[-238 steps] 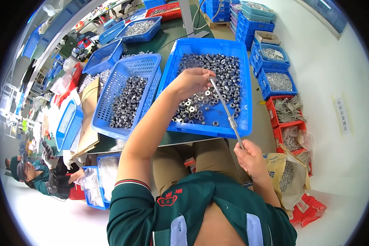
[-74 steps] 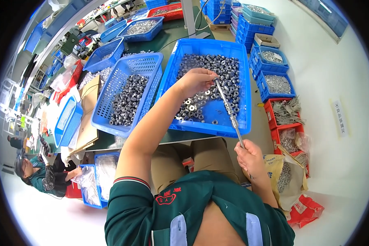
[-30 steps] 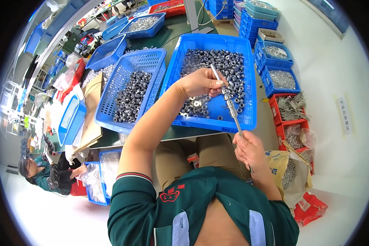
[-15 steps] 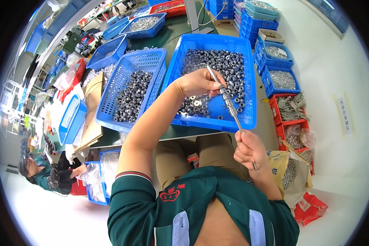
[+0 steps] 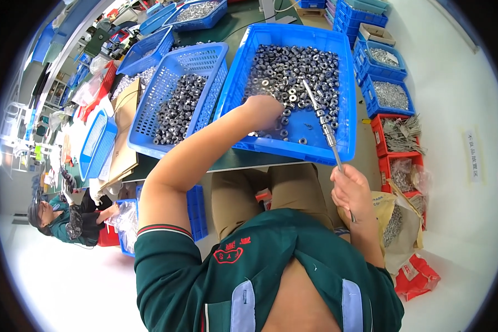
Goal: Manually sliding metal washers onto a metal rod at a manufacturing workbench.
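My right hand (image 5: 351,191) is closed round the lower part of a thin metal rod (image 5: 333,148). The rod slants up and to the left over a large blue tray (image 5: 349,105), its lower end sticking out below my fist. Several shiny metal collars (image 5: 325,127) sit along its middle. My left hand (image 5: 263,113) is down in the tray at the near left of a heap of small dark metal rings (image 5: 293,66), smeared by motion. Its fingers are hidden, so what they hold does not show.
A perforated blue basket (image 5: 141,119) with more metal rings stands left of the tray, beside brown cardboard (image 5: 124,135). Stacked blue crates (image 5: 371,99) and red bins (image 5: 383,135) line the right side. Another person (image 5: 66,221) works at the far left.
My left hand has left the rod and moved down and left into the tray. My right hand, still holding the rod, has shifted slightly right. The view has shifted somewhat.
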